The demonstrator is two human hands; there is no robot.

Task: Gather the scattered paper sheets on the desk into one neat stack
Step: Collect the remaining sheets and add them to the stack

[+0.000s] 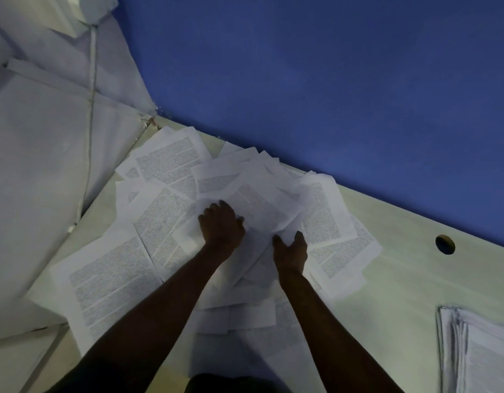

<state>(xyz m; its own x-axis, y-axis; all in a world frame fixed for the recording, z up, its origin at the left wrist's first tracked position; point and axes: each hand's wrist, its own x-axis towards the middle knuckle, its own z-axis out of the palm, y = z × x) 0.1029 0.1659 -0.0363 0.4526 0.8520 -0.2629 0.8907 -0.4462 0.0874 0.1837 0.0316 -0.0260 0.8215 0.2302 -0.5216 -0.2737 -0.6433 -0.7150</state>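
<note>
Both hands are working in the middle of the paper sheets (171, 168): left hand (221, 224) is lying palm-down with fingers bent onto the top sheets, pressing and seemingly gripping a crumpled edge; right hand (291, 249) is sitting just beside it, thumb and fingers spread, tips on or under a sheet edge, grip not clear. Hands are near each other, not touching. Sheets are fanning out in all directions from the hands across the pale desk (401, 222), overlapping, tilted at mixed angles, most lying to the left and far side toward the blue wall (330, 80). Left hand is nearer the bulk. A separate stack (477, 350) is lying well apart at right.
</note>
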